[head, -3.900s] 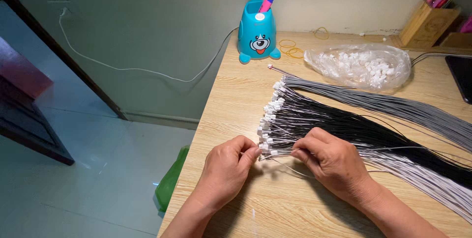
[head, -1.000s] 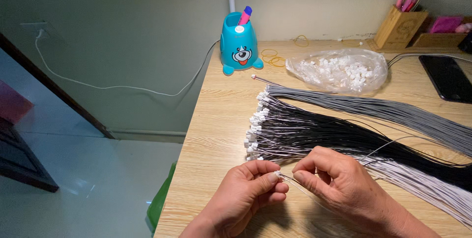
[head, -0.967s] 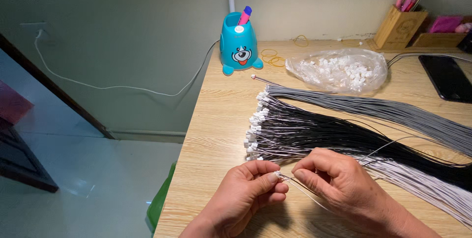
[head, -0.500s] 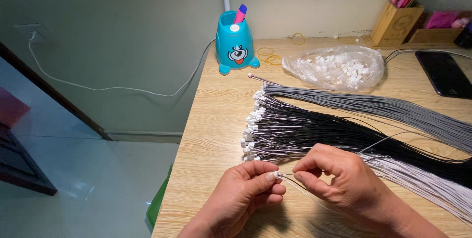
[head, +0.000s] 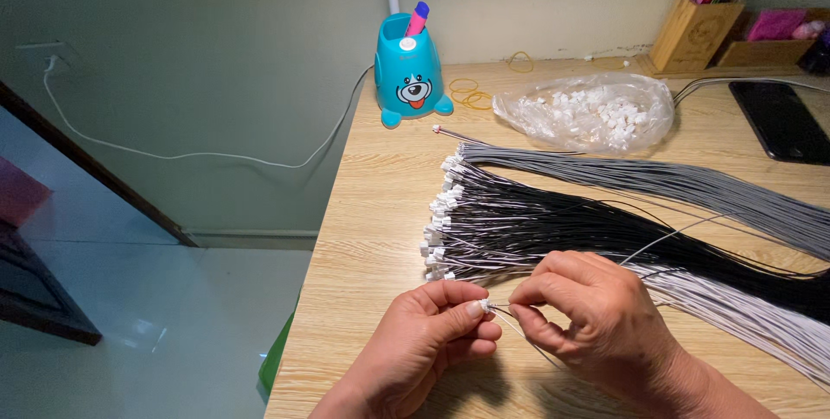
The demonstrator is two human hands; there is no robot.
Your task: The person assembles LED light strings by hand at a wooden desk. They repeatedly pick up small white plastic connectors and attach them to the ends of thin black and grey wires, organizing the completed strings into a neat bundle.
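My left hand pinches a small white connector between thumb and forefinger at the near edge of the wooden table. Facing it, my right hand grips thin wires that run into that connector. Just beyond both hands lies a bundle of black wires with white connectors on their left ends, and a bundle of grey wires lies further back. White wires trail off to the right under my right wrist.
A clear plastic bag of small white connectors sits at the back. A blue bear-shaped holder with a pink pen stands at the back left. A wooden pen box, a dark phone and yellow rubber bands lie near the wall.
My hands have come toward the table's near edge, away from the bundle's connector ends. They now hold a single connector and its wires between them.
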